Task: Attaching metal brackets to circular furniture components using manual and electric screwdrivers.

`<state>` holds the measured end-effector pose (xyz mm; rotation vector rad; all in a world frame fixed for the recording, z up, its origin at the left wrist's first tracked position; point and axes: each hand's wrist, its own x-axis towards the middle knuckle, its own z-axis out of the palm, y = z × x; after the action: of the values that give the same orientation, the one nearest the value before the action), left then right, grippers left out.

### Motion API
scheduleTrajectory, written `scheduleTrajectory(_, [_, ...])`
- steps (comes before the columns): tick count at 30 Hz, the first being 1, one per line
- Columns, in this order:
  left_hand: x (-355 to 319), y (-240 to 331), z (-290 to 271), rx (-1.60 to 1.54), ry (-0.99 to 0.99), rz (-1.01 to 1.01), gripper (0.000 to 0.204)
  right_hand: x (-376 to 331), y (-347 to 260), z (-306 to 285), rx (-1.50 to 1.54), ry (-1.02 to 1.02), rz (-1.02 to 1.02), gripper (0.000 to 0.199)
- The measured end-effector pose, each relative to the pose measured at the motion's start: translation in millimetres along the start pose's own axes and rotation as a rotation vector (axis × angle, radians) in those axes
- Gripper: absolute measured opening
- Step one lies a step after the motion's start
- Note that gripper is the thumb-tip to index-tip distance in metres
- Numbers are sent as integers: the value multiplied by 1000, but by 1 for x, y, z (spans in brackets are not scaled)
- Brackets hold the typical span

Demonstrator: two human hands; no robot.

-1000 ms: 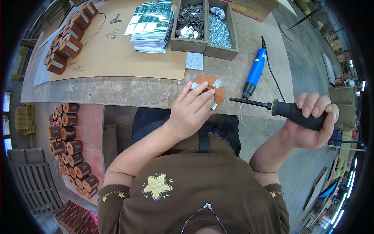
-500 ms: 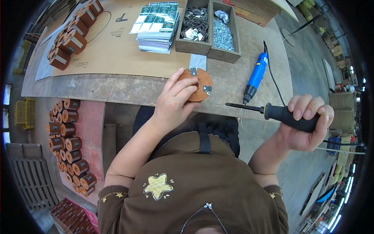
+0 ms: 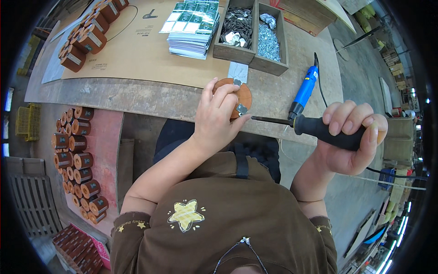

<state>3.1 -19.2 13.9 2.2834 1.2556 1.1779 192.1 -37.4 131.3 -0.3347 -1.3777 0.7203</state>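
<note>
My left hand curls round a brown wooden disc, apparently the end of a round wooden piece, at the table's near edge. Two small grey metal plates sit on the disc, the upper one beneath my fingertips. In my right hand is a black-handled screwdriver, its shaft pointing left. The tip is close to the lower metal plate and my left thumb; whether it touches cannot be made out. A blue electric screwdriver lies on the table beyond it.
Two wooden bins hold dark metal pieces and silvery screws. Beside them is a stack of printed cards on cardboard. Brown round containers stand far left; several more occupy a reddish board. A black cable trails rightward.
The screwdriver has moved left, bringing its tip close to the disc. My left hand has shifted slightly right, with its fingers now over the upper metal plate.
</note>
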Motion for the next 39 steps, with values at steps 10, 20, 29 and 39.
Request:
scheduleTrajectory(10, [2, -17, -9, -235, -122, 82, 32, 6, 26, 17, 53, -13, 62, 6])
scheduleTrajectory(20, [2, -17, -9, -267, -99, 60, 32, 10, 33, 19, 38, -83, 70, 7])
scheduleTrajectory(29, [1, -19, -8, -290, -101, 58, 32, 14, 35, 21, 37, -118, 83, 9])
scheduleTrajectory(39, [2, -21, -10, -314, -117, 59, 32, 26, 37, 22, 63, -258, 125, 15])
